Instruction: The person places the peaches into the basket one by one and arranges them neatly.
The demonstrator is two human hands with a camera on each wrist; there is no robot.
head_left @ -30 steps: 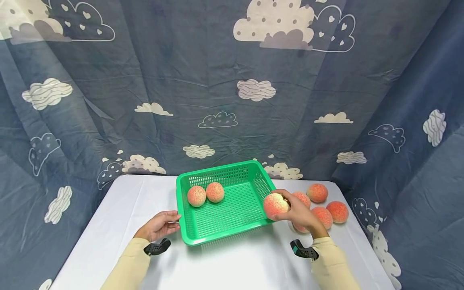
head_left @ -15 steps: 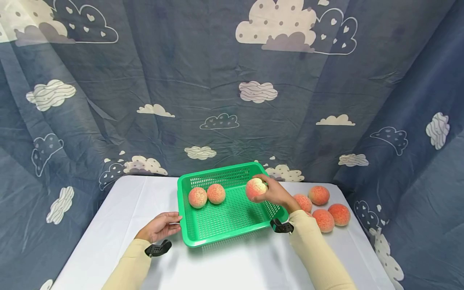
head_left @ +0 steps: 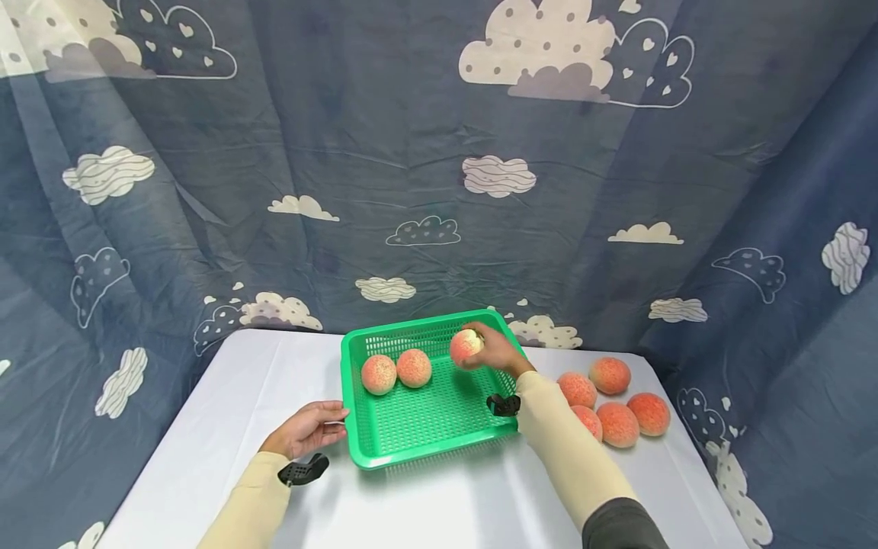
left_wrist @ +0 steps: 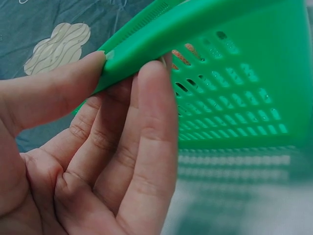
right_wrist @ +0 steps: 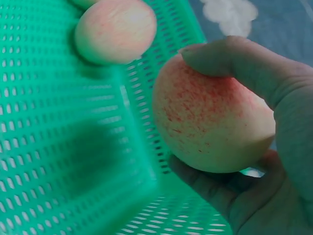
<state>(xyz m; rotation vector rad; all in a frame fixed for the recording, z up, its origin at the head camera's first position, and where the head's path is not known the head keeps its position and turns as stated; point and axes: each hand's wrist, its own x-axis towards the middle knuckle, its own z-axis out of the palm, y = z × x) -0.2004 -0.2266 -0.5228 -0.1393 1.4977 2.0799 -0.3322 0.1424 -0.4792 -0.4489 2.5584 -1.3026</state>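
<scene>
A green perforated basket [head_left: 370, 454] stands on the white table [head_left: 206, 427]. Two peaches [head_left: 379, 374] [head_left: 414, 367] lie side by side in its far left part. My right hand [head_left: 490, 352] grips a third peach [head_left: 465, 345] over the basket's far right part; the right wrist view shows that peach [right_wrist: 208, 122] wrapped by thumb and fingers, with another peach [right_wrist: 116, 30] beyond it. My left hand [head_left: 310, 428] pinches the basket's near left rim [left_wrist: 161, 36] between thumb and fingers.
Several more peaches [head_left: 609, 375] [head_left: 648, 413] lie in a loose group on the table right of the basket, partly behind my right sleeve [head_left: 562, 450]. Dark blue cloud-print cloth [head_left: 425, 191] hangs behind and along both sides.
My right hand has carried the peach from the basket's right rim leftward and farther in, over the far right part. The left hand has stayed at the rim.
</scene>
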